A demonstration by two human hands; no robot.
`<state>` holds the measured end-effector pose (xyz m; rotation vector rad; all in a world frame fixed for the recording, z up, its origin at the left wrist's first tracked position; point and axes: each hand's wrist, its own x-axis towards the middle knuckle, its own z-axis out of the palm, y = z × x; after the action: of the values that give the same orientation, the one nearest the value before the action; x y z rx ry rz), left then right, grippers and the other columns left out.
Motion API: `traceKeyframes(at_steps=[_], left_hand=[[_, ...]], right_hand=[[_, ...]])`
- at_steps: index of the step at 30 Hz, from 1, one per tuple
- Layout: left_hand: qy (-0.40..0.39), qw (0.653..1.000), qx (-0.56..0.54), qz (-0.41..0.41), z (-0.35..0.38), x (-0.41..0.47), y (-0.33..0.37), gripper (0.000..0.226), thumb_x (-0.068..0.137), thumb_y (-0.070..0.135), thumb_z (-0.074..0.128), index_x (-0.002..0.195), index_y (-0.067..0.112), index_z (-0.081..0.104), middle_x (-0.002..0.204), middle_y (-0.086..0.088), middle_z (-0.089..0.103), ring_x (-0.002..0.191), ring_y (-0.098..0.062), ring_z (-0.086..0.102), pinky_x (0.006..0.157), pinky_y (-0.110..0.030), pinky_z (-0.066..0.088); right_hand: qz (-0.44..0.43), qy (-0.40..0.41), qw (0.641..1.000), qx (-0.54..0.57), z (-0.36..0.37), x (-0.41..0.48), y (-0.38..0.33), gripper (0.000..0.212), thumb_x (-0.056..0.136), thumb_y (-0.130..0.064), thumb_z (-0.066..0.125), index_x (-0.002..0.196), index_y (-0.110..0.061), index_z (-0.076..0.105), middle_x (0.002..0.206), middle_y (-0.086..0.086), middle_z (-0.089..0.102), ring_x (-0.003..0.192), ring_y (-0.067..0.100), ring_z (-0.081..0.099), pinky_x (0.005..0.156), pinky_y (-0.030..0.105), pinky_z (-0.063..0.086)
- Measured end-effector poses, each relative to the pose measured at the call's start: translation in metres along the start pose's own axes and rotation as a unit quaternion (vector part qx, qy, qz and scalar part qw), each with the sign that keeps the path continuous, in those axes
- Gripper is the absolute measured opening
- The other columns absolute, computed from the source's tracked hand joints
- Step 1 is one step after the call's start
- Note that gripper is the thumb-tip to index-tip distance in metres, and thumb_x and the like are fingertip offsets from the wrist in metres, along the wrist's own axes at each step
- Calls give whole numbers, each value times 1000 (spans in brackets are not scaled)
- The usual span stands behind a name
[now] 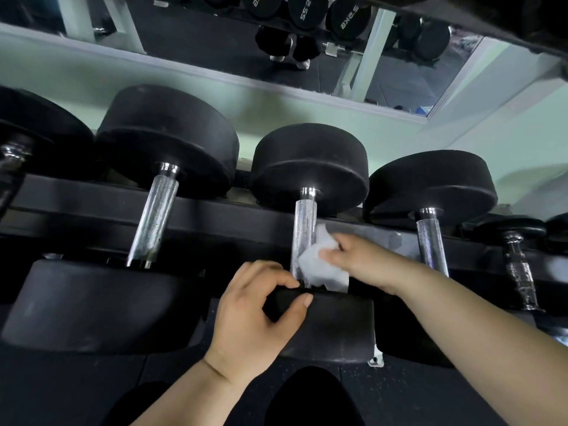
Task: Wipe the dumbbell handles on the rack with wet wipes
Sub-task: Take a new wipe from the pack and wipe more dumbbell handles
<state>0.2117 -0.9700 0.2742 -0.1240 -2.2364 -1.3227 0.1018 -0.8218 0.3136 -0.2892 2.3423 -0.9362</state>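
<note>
Left to right on my feed: the big dumbbell's handle [153, 219] sits on the rack [76, 210], nobody touching it. My left hand [252, 318] has its fingers [267, 272] and thumb curled round the rim of the middle dumbbell's near head [338, 327], I'd guess to stop it rolling. The wet wipe [319, 269] is against the lower part of the middle handle [304, 226], pinched in my right hand [362, 262]. The right-side handle [430, 241] looks next.
</note>
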Motion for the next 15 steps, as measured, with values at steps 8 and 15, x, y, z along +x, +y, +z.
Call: traceKeyframes(at_steps=[8, 15], left_hand=[[-7, 1000, 7, -4, -1, 0, 0, 15, 72, 39, 58, 82, 30, 52, 79, 28, 48, 83, 5, 49, 81, -3, 36], [0, 1000, 13, -1, 0, -1, 0, 14, 73, 38, 57, 82, 29, 51, 92, 14, 52, 82, 1, 49, 81, -3, 35]], right_hand=[[-278, 42, 846, -453, 3, 29, -11, 56, 92, -46, 27, 141, -20, 30, 154, -1, 7, 142, 14, -6, 104, 17, -17], [-357, -39, 729, -583, -6, 44, -28, 58, 93, -49, 17, 127, -16, 50, 145, 2, 37, 140, 17, 19, 108, 22, -13]])
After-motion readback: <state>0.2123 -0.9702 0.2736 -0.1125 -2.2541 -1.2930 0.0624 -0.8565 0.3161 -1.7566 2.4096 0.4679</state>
